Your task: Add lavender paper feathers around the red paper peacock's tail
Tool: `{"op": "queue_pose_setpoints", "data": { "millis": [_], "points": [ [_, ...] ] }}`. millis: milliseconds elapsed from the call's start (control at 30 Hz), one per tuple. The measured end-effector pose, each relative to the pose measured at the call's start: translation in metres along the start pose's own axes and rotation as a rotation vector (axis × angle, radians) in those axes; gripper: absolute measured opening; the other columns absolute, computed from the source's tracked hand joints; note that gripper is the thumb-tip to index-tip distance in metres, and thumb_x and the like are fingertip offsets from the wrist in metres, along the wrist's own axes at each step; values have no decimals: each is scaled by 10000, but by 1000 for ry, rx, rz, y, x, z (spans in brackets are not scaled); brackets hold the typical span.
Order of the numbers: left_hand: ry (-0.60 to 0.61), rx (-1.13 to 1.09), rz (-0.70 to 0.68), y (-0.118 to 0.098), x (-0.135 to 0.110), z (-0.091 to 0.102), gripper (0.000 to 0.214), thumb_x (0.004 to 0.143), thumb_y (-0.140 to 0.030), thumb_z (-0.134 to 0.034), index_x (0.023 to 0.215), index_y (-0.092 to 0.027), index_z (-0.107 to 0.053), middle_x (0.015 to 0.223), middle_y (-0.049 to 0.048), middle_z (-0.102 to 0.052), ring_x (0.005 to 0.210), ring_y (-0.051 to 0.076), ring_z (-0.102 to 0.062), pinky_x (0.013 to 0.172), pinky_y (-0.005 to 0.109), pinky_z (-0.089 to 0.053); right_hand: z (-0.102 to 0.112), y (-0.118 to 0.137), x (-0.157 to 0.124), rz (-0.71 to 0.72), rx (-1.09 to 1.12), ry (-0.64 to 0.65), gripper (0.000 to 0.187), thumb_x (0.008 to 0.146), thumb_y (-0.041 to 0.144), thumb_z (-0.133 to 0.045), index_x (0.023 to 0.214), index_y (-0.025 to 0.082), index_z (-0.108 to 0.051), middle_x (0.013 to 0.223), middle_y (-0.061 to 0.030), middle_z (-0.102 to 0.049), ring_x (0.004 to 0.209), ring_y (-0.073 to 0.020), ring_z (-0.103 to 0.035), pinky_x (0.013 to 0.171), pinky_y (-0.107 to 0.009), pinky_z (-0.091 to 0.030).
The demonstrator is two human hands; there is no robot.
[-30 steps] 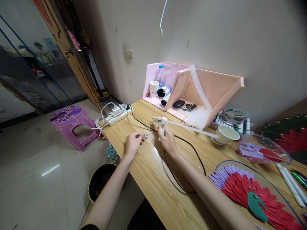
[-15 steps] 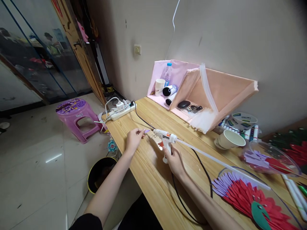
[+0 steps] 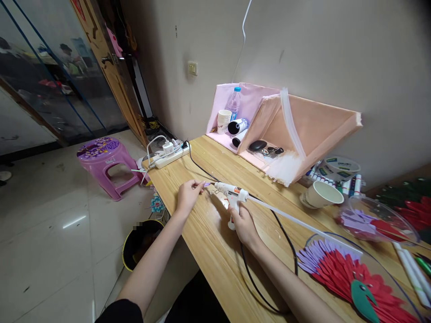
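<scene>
My right hand [image 3: 243, 224] grips the handle of a white hot glue gun [image 3: 231, 194], its nozzle pointing left. A long clear glue stick [image 3: 303, 223] trails out of its back toward the right. My left hand [image 3: 187, 196] pinches a small purple paper piece [image 3: 206, 184] just above the wooden table [image 3: 215, 251]. The gun's nozzle tip sits right at that paper piece. The gun's black cord [image 3: 269, 215] curls over the table to a white power strip [image 3: 168, 156].
A red and purple paper fan craft [image 3: 350, 280] lies at the right, beside a clear bowl of paper pieces [image 3: 373, 220] and a paper cup [image 3: 323, 195]. Pink fabric boxes [image 3: 289, 130] with cups and a bottle stand by the wall. A purple stool [image 3: 101, 163] and a bin [image 3: 139, 242] are on the floor.
My right hand lifted the glue gun off the table and brought its nozzle left to the purple piece held in my left hand. The view shifted slightly.
</scene>
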State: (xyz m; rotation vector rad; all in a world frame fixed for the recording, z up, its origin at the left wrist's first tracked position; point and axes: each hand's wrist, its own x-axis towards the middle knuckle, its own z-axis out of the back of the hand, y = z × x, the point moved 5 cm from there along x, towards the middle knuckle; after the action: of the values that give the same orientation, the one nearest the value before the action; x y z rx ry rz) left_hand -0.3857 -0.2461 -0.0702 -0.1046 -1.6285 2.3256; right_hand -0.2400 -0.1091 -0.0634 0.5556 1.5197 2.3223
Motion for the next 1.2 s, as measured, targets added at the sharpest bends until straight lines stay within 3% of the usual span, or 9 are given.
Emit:
{"op": "queue_pose_setpoints", "data": {
  "millis": [233, 600, 900, 1067, 1200],
  "points": [
    [1, 3, -3, 0, 0, 0, 308, 716, -471, -584, 667, -173, -644, 582, 14, -635, 559, 134, -589, 551, 219, -418, -1, -3, 0, -29, 17, 10, 267, 827, 390, -422, 800, 155, -545, 623, 0, -526, 592, -149, -509, 534, -234, -401],
    [-1, -14, -7, 0, 0, 1, 312, 704, -479, -591, 672, -175, -656, 577, 15, -638, 549, 139, -585, 548, 228, -413, 0, 3, 1, -35, -16, 15, 242, 821, 369, -417, 747, 178, -546, 585, -2, -519, 641, -169, -543, 573, -240, -412],
    [-27, -123, 8, 0, 2, 2, 312, 700, -454, -605, 634, -151, -636, 573, 18, -626, 533, 115, -560, 542, 213, -422, 1, -4, 7, -58, 2, 26, 287, 827, 384, -414, 789, 145, -568, 713, -25, -584, 647, -150, -534, 588, -239, -395],
    [-58, -221, 44, 3, 4, 11, 371, 697, -489, -592, 732, -123, -642, 677, 56, -664, 494, 92, -527, 432, 192, -369, 5, 4, 28, -18, -1, -66, 339, 830, 420, -388, 862, 150, -591, 731, -17, -592, 609, -139, -528, 575, -230, -392],
    [-99, -391, 108, 4, 2, 18, 399, 629, -483, -662, 763, -108, -648, 700, 66, -664, 562, 97, -566, 510, 192, -432, -6, 16, 66, 34, -267, -158, 317, 848, 383, -347, 870, 172, -582, 776, -42, -620, 713, -185, -567, 627, -255, -384]
  ]
}}
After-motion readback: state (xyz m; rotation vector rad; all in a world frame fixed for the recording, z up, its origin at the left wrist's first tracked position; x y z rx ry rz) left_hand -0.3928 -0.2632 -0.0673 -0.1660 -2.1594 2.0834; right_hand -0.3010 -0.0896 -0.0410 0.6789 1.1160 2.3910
